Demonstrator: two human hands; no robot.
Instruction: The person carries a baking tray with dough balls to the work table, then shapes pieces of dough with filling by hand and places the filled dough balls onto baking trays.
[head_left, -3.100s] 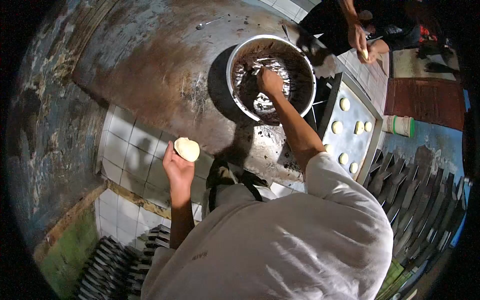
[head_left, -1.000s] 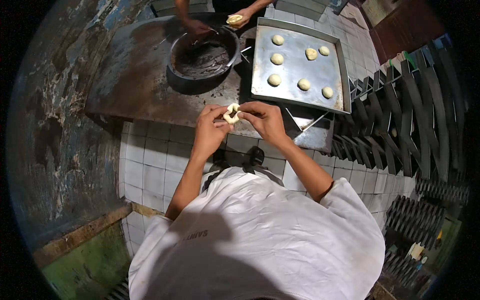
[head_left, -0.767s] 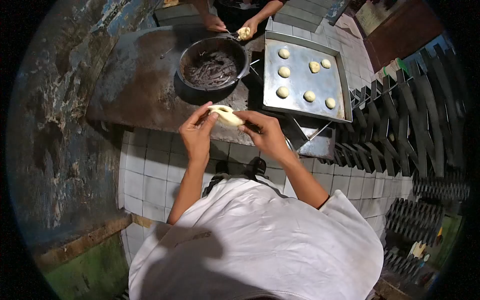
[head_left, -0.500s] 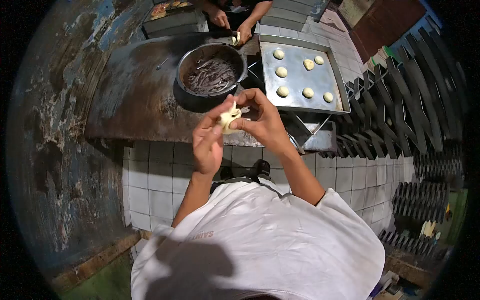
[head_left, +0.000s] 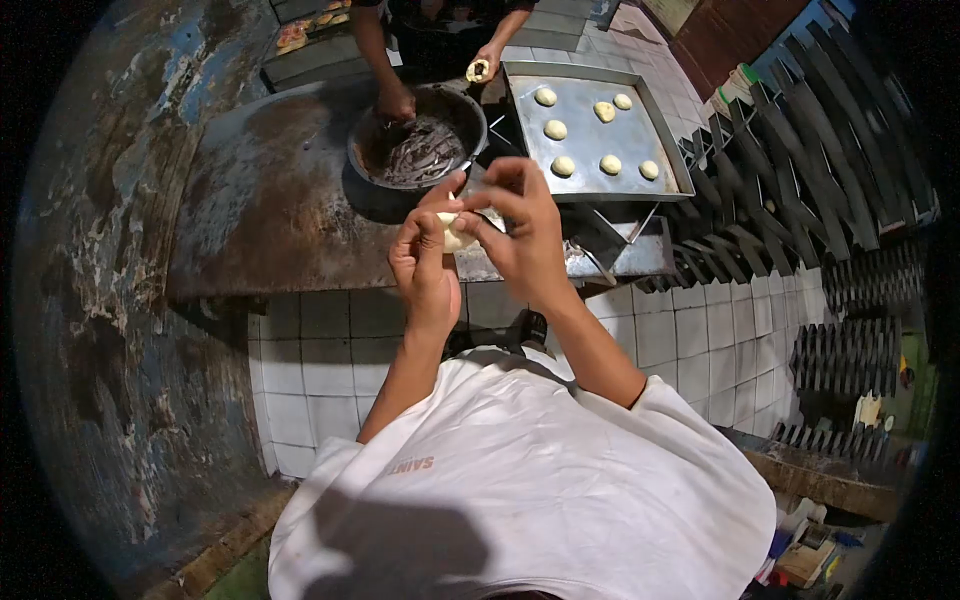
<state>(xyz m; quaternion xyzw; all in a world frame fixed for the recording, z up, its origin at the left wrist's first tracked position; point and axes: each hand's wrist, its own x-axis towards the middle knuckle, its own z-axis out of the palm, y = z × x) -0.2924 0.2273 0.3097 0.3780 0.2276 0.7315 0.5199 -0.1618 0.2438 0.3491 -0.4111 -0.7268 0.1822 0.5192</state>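
Note:
Between my two hands, in front of the table's near edge, is a pale piece of dough (head_left: pixel 455 238), partly hidden by fingers. My left hand (head_left: pixel 427 265) is closed round its left side. My right hand (head_left: pixel 522 235) pinches its upper right part with thumb and fingertips. Just beyond my hands stands a metal bowl (head_left: pixel 478 150) with dark brown filling (head_left: pixel 425 152) inside. To the right of the bowl, a metal tray (head_left: pixel 665 182) holds several round dough balls (head_left: pixel 563 166), spaced apart.
Across the dark worn table (head_left: pixel 240 215), a co-worker's hand (head_left: pixel 396 103) reaches into the bowl; the other (head_left: pixel 490 58) holds an open dough piece (head_left: pixel 478 71) with dark filling. Metal racks (head_left: pixel 830 150) stand at the right, a stained wall (head_left: pixel 100 250) at the left.
My hands have come from the bowl and the left side to meet at the dough, which is now gathered together. The co-worker's hand has moved from the dough into the bowl. The view has shifted.

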